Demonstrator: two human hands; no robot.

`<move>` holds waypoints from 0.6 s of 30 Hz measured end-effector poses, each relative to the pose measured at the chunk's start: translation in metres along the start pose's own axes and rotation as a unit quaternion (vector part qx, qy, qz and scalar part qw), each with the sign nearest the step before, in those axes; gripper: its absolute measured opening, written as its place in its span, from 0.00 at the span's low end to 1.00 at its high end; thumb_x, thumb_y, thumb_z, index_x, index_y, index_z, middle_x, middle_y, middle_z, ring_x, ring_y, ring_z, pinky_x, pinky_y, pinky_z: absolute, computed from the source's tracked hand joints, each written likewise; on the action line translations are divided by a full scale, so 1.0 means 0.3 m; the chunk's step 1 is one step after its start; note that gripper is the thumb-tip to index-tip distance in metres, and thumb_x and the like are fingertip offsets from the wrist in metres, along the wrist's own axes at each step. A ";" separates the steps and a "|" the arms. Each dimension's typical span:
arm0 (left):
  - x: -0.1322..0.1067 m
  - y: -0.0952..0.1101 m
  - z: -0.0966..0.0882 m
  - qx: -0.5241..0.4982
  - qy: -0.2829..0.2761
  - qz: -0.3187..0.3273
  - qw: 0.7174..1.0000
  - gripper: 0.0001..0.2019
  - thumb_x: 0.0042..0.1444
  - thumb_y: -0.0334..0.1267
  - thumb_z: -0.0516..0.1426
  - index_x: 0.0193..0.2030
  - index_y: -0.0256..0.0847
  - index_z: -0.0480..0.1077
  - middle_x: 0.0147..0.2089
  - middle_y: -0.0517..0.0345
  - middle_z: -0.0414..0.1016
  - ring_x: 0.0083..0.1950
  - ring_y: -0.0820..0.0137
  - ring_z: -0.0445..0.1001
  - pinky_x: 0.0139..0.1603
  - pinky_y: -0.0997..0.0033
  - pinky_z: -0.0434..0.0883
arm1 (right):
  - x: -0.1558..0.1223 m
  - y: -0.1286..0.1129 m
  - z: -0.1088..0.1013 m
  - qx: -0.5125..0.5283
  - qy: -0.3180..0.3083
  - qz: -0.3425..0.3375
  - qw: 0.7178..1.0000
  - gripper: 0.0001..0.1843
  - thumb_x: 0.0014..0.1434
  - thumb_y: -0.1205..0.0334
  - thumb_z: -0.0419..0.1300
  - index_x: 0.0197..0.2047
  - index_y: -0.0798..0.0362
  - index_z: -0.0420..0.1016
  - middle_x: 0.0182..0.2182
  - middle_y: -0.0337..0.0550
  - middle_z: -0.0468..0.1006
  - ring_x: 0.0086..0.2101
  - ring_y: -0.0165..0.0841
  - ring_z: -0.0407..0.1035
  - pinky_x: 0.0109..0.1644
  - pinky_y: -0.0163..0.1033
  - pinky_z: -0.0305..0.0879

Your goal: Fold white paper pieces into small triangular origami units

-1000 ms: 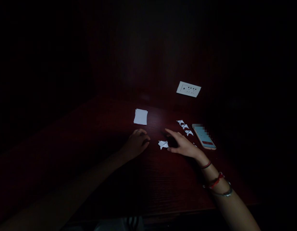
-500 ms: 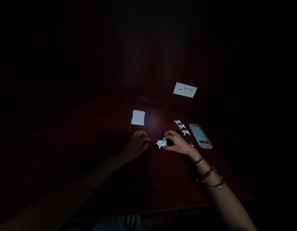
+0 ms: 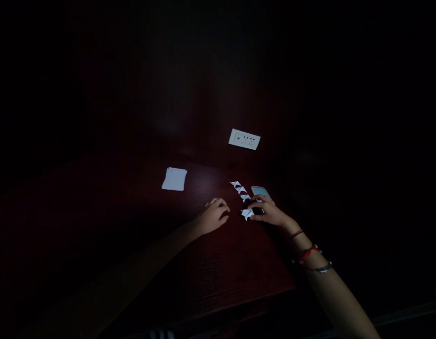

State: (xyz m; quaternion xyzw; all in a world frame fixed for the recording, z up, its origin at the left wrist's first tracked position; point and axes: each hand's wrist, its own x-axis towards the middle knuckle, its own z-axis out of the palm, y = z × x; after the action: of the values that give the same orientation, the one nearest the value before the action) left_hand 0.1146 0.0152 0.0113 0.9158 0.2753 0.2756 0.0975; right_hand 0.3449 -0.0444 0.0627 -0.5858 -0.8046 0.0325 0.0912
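- Darkness fills most of the frame around a deep-red tabletop (image 3: 218, 263), lit near the centre; a white socket plate (image 3: 244, 139) sits on the wall above centre.
- Right hand (image 3: 269, 214), right of centre, with thumb and fingertips pinching the right edge of a folded white paper piece (image 3: 246, 214).
- Just above that piece, three similar paper figures (image 3: 241, 189) form a slanting row.
- Phone (image 3: 261, 191) right of the row, partly covered by the right hand.
- Left hand (image 3: 213, 217), near centre, rests loosely half-curled, unclenched.
- Stacked white sheets (image 3: 174, 179) lie left of centre.
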 end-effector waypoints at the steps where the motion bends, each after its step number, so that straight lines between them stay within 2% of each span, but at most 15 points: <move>1: 0.028 0.011 0.019 -0.004 0.000 0.004 1.000 0.09 0.51 0.37 0.52 0.39 0.44 0.67 0.42 0.57 0.62 0.46 0.66 0.60 0.47 0.64 0.59 | -0.006 0.011 -0.001 -0.004 0.005 0.006 1.000 0.18 0.46 0.53 0.59 0.42 0.45 0.70 0.49 0.45 0.58 0.50 0.42 0.52 0.49 0.50 0.50; 8: 0.151 0.022 0.119 -0.013 0.013 0.007 1.000 0.11 0.50 0.41 0.53 0.40 0.43 0.67 0.41 0.56 0.63 0.45 0.64 0.61 0.45 0.65 0.60 | 0.004 0.085 0.015 -0.024 0.014 0.040 0.999 0.20 0.45 0.50 0.59 0.43 0.44 0.69 0.49 0.46 0.59 0.50 0.44 0.51 0.46 0.51 0.52; 13: 0.180 0.007 0.163 -0.011 0.020 -0.005 1.000 0.10 0.49 0.42 0.54 0.38 0.42 0.68 0.41 0.56 0.64 0.45 0.64 0.61 0.44 0.65 0.60 | 0.040 0.119 0.048 -0.032 0.011 0.046 0.998 0.20 0.45 0.49 0.59 0.43 0.43 0.69 0.48 0.46 0.59 0.50 0.44 0.51 0.46 0.51 0.50; 18: 0.197 0.002 0.186 -0.004 0.020 -0.003 1.000 0.09 0.50 0.42 0.53 0.37 0.42 0.68 0.41 0.57 0.64 0.45 0.64 0.61 0.45 0.64 0.60 | 0.041 0.144 0.060 -0.040 0.029 0.058 0.997 0.25 0.46 0.47 0.57 0.49 0.43 0.64 0.49 0.47 0.59 0.50 0.44 0.50 0.46 0.51 0.50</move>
State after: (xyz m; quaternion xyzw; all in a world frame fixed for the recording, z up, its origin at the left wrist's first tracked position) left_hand 0.1872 0.0461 -0.0079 0.9088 0.2789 0.2951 0.0966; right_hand 0.3783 -0.0184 0.0393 -0.6357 -0.7667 -0.0113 0.0894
